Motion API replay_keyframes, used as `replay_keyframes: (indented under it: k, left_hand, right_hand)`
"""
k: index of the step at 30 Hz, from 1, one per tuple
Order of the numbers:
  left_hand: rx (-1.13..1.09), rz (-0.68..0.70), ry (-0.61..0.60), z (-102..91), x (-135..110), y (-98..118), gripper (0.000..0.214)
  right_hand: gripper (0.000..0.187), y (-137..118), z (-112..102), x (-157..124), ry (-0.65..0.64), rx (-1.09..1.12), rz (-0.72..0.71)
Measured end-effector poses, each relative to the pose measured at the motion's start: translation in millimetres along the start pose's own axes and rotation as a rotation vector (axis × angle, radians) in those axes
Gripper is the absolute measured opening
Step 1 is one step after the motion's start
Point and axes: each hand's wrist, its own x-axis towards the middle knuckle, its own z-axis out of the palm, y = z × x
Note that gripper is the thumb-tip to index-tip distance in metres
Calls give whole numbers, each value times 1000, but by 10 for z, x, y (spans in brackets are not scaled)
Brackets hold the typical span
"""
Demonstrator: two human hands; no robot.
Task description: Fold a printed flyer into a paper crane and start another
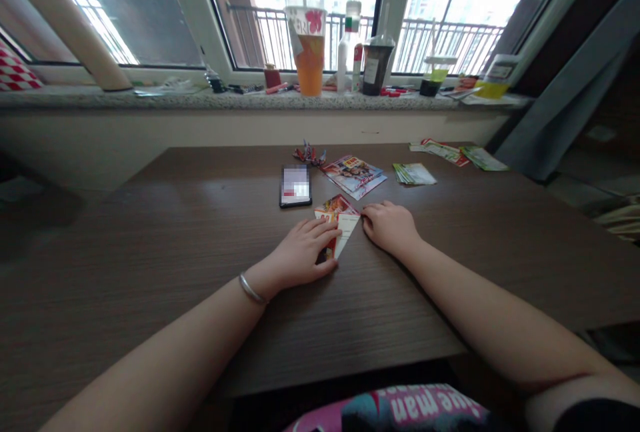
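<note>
A folded sheet of printed paper (pixel 349 224), red and yellow with a white triangular flap, lies on the table in front of me. My left hand (pixel 299 252) rests flat across its left part, fingers stretched out, covering some of the print. At the paper's right corner, my right hand (pixel 391 227) is closed, thumb and forefinger pinching the tip. Just beyond the paper are a phone (pixel 295 185) with a lit screen and a stack of colourful printed sheets (pixel 355 175).
Behind the phone sits a small folded paper piece (pixel 309 153). Green-and-white leaflets (pixel 415 174) lie to the right, with more leaflets (pixel 447 152) behind them. On the windowsill (pixel 200 100) stand an orange drink cup (pixel 309 59), a clear bottle (pixel 346 52) and a dark drink cup (pixel 376 69).
</note>
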Motion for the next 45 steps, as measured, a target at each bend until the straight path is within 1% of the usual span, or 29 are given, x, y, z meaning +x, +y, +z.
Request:
replay_keyframes:
  k: [2,4,6,8,11,14,17,21,24,26,28,31,36,38,42,45]
  left_hand:
    - [-21,11,6,-16,-2,-16,54]
    - [-43,21,11,-31,-3,-30,54]
    - [-65,31,20,-39,1,-41,52]
    - [-82,39,33,-39,9,-45,46]
    - [-85,35,45,-38,20,-36,38]
    - [-69,29,49,-47,23,-14,32]
    - [-63,24,72,-61,23,2,29]
    - [-41,10,110,-57,30,-7,29]
    - [-4,6,174,-39,33,-15,29]
    - [14,-6,225,-31,31,-5,21]
    - [34,-17,278,-31,27,21,11]
    - [68,-8,331,-48,27,84,8]
    - [132,-15,352,-103,42,173,6]
    - [156,-9,346,-120,44,185,7]
    - [177,-27,338,-144,46,177,6]
    - [180,-40,338,-158,49,153,4]
  right_hand:
    - [27,2,2,7,29,10,-4]
    - [28,10,9,16,75,41,-58]
    - [29,27,25,28,118,87,-174]
    - [26,52,51,42,146,129,-292]
    - [23,85,97,54,161,174,-407]
    - [24,88,120,48,161,210,-483]
    - [22,63,106,29,177,219,-517]
    - [17,6,47,-3,238,201,-485]
    - [14,-70,-8,-39,280,226,-452]
    - [12,-143,-44,-74,281,241,-426]
    - [10,-220,-77,-114,285,273,-358]
    - [7,-306,-122,-164,283,346,-289]
    - [6,-340,-158,-193,227,487,-290]
    - [7,-327,-158,-196,214,530,-262]
    - [8,-262,-155,-208,220,621,-190]
    - [8,-202,-154,-218,233,644,-163]
